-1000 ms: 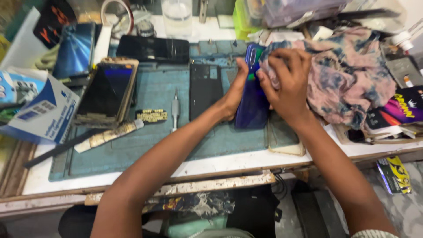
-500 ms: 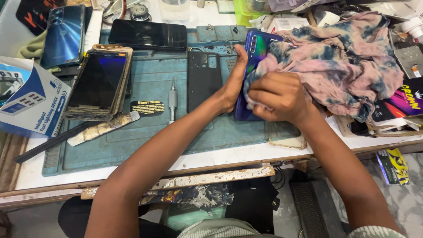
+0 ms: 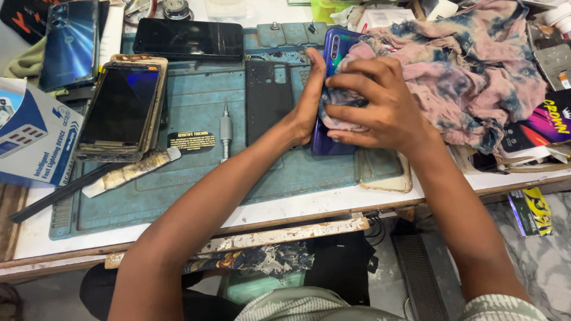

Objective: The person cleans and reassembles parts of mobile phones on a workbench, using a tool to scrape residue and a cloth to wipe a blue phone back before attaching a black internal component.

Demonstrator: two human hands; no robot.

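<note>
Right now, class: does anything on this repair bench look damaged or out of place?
Yes. The phone left of the mat's centre looks stripped, with bare yellowish edges round its screen. A black back cover lies loose beside the left hand.
</note>
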